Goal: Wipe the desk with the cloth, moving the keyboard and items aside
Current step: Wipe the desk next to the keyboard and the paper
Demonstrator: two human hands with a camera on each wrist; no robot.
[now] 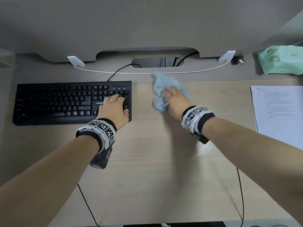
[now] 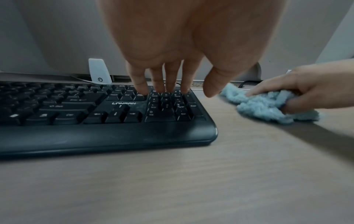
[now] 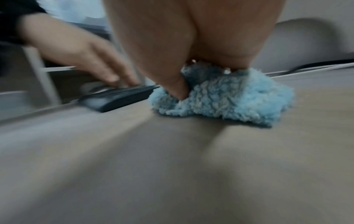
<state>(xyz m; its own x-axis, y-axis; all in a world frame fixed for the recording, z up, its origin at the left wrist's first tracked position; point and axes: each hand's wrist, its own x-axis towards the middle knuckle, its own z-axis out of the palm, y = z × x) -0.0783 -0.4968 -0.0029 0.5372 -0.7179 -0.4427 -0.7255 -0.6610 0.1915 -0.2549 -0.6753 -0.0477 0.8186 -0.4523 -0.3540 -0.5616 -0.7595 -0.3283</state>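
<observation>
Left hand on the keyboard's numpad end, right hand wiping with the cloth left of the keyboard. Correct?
Not quite. The cloth under the right hand lies right of the keyboard, not left of it; the head view shows this. The left hand does rest on the numpad end.

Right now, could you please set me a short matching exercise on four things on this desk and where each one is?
Things:
1. keyboard
2. cloth
3. printed paper
4. green wipes pack

Places:
A. far right corner
B. right edge of the desk
C. under the left hand
D. gripped by the right hand

Pairs: 1-C, 2-D, 3-B, 4-A
</observation>
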